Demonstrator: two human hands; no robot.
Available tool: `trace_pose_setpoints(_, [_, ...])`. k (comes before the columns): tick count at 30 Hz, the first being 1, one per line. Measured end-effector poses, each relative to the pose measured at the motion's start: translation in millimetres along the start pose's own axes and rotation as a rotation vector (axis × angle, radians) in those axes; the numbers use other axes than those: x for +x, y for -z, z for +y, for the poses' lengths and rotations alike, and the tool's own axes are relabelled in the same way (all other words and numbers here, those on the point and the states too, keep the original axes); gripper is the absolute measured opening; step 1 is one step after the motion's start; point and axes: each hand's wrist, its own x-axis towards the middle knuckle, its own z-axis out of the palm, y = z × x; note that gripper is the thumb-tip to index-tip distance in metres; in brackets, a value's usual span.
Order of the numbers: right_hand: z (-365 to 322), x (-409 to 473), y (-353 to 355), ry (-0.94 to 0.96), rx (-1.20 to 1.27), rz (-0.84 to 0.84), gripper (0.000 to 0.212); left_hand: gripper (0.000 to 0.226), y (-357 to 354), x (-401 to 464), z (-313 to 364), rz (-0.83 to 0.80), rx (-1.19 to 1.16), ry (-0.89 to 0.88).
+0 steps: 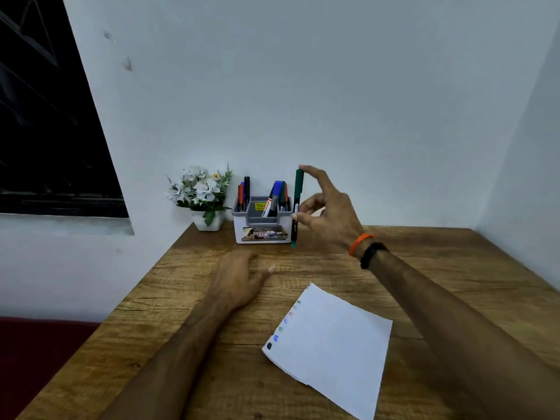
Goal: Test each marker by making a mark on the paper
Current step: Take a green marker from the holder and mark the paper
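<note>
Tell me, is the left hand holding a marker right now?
No, the left hand rests flat on the table; the right hand holds the green marker.

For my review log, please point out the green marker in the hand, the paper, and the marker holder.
green marker (pixel 298 189), head view, on its upper barrel above the gripping fingers.
paper (pixel 336 344), head view, on its blank middle.
marker holder (pixel 263 234), head view, on its white front wall.

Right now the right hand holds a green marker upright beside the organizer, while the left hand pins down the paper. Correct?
Not quite. In the head view the left hand rests on the bare wooden table, apart from the paper. The rest stands: the right hand holds the green marker upright beside the organizer.
</note>
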Motion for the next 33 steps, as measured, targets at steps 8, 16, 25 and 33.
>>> trace_pose_setpoints(8, [31,52,-19,-0.002,-0.029,0.178,0.089,0.065,-7,7,-4,-0.083,0.102,0.032])
trace_pose_setpoints(16, [45,76,-29,0.050,-0.010,0.185,0.086,0.064,-11,11,-8,-0.079,0.094,0.033])
trace_pose_setpoints(25, [57,73,-36,-0.030,-0.093,0.109,0.082,0.065,-11,10,-8,-0.072,0.097,0.021])
trace_pose_setpoints(33, [61,61,-42,-0.116,-0.140,-0.023,0.049,0.064,-9,8,-6,-0.075,0.101,0.021])
